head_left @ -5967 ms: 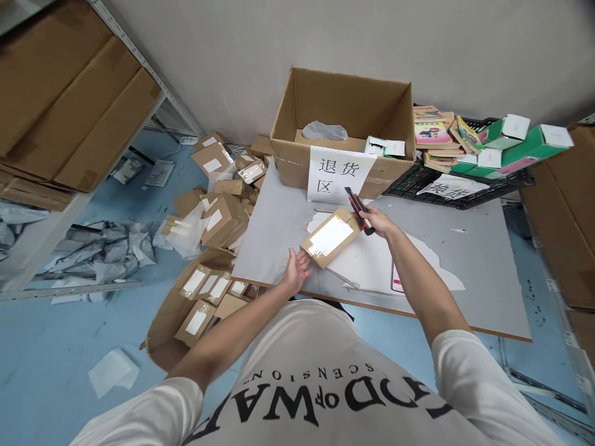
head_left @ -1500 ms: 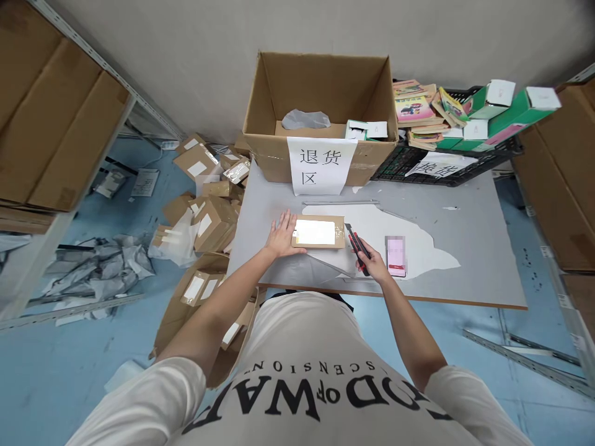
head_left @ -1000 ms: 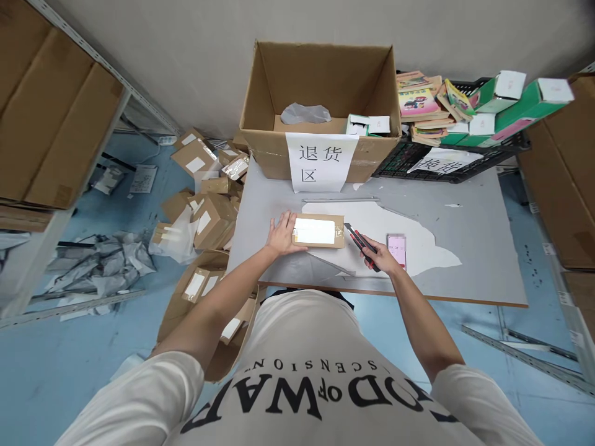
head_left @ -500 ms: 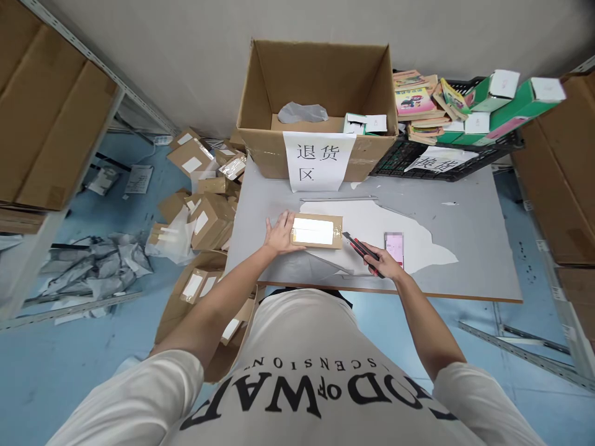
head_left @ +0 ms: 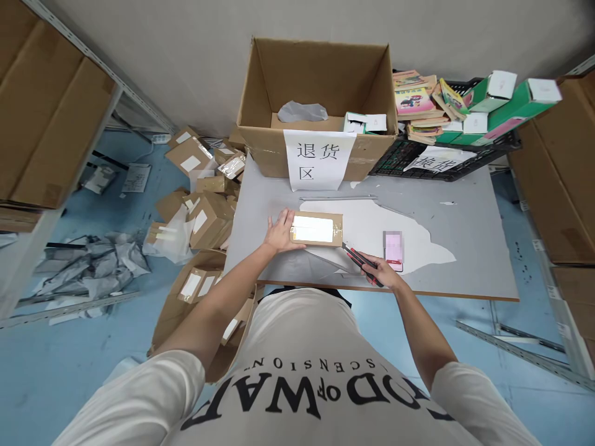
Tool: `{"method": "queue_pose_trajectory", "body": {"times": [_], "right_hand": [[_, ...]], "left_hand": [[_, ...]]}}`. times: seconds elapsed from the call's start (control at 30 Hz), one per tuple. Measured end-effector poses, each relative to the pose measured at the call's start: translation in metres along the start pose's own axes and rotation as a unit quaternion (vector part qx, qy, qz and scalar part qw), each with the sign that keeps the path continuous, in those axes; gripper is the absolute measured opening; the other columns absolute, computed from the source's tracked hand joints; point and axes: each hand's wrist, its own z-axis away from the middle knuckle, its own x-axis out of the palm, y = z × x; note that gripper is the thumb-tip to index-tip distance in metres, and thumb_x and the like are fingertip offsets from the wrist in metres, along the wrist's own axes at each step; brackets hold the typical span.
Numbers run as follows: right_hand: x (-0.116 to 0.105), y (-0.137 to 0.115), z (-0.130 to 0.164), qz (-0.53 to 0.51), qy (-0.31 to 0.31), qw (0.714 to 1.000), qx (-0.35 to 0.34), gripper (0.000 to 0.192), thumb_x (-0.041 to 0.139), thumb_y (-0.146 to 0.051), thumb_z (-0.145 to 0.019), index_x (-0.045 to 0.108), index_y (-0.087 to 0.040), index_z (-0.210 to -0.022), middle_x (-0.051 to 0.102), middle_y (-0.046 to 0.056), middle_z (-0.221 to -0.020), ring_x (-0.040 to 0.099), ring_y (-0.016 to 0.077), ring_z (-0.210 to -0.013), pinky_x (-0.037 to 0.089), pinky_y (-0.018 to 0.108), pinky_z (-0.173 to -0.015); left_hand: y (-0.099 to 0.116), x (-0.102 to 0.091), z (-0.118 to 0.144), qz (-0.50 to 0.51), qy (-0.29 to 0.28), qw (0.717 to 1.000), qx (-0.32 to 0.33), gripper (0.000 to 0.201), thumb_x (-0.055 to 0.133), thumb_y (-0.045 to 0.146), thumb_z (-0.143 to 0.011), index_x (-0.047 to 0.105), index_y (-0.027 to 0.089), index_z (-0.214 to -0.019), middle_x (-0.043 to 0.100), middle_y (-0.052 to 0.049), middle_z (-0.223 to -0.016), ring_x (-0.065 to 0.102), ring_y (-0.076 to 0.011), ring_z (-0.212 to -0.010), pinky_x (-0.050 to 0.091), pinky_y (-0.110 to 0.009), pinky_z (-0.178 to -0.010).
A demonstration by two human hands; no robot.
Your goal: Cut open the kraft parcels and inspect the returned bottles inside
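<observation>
A small brown cardboard box point(head_left: 335, 234) with a white label and clear tape on its right end lies on the table in front of me. My left hand point(head_left: 279, 234) grips its left end, with fingers at the far edge and the thumb along the near edge. In my right hand point(head_left: 382, 270) is a black and red box cutter point(head_left: 362, 259). Its blade points up and left, and the tip is at the box's near right corner; whether it touches the cardboard I cannot tell. A phone point(head_left: 393, 249) with a pink screen lies just beyond my right hand.
White sheeting point(head_left: 362, 217) lies under the box on the grey table point(head_left: 483, 248). Behind stands a large open carton point(head_left: 264, 152) with a paper sign. Right of it, a black crate point(head_left: 395, 162) holds books and green boxes. Several parcels point(head_left: 211, 217) are heaped on the left.
My right hand has drawn slightly towards me, bringing the cutter's tip from the box's right end down to its near right corner. My left hand and the box stay nearly in place.
</observation>
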Motion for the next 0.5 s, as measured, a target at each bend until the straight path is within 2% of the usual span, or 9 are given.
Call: {"method": "queue_pose_trajectory", "body": {"times": [0.17, 0.3, 0.4, 0.5], "right_hand": [[-0.016, 0.005, 0.015, 0.014, 0.023, 1.000, 0.010, 0.070, 0.062, -0.049, -0.080, 0.040, -0.025, -0.142, 0.063, 0.002, -0.076, 0.050, 0.0096, -0.044, 0.039, 0.024, -0.039], [-0.025, 0.007, 0.022, -0.005, 0.097, 0.994, -0.045, 0.073, 0.059, -0.044, -0.081, 0.033, -0.024, -0.146, 0.065, 0.006, -0.087, 0.055, 0.0115, -0.050, 0.044, 0.026, -0.044], [-0.019, 0.003, 0.012, 0.006, 0.138, 0.986, -0.094, 0.074, 0.056, -0.037, -0.081, 0.026, -0.027, -0.148, 0.064, 0.008, -0.100, 0.058, 0.0128, -0.057, 0.048, 0.029, -0.050], [-0.006, -0.008, -0.010, 0.042, 0.143, 0.979, -0.137, 0.076, 0.053, -0.034, -0.083, 0.017, -0.029, -0.150, 0.062, 0.009, -0.111, 0.061, 0.0139, -0.066, 0.053, 0.034, -0.061]], "left_hand": [[0.000, -0.003, 0.001, 0.000, -0.009, 1.000, 0.002, 0.125, 0.061, 0.077, -0.058, 0.007, 0.012, -0.150, 0.013, -0.020, -0.155, 0.014, -0.0396, -0.141, 0.011, -0.061, -0.111], [-0.001, -0.005, 0.002, -0.007, -0.007, 1.000, 0.011, 0.125, 0.060, 0.078, -0.057, 0.008, 0.011, -0.150, 0.009, -0.020, -0.155, 0.008, -0.0400, -0.142, 0.009, -0.060, -0.111], [-0.001, -0.007, 0.004, -0.011, -0.004, 1.000, 0.015, 0.122, 0.058, 0.078, -0.060, 0.010, 0.012, -0.150, 0.007, -0.020, -0.155, 0.006, -0.0393, -0.142, 0.007, -0.059, -0.111], [0.003, -0.009, 0.010, -0.016, 0.012, 1.000, 0.019, 0.116, 0.057, 0.075, -0.064, 0.011, 0.010, -0.149, 0.007, -0.021, -0.155, 0.005, -0.0383, -0.143, 0.006, -0.059, -0.112]]}}
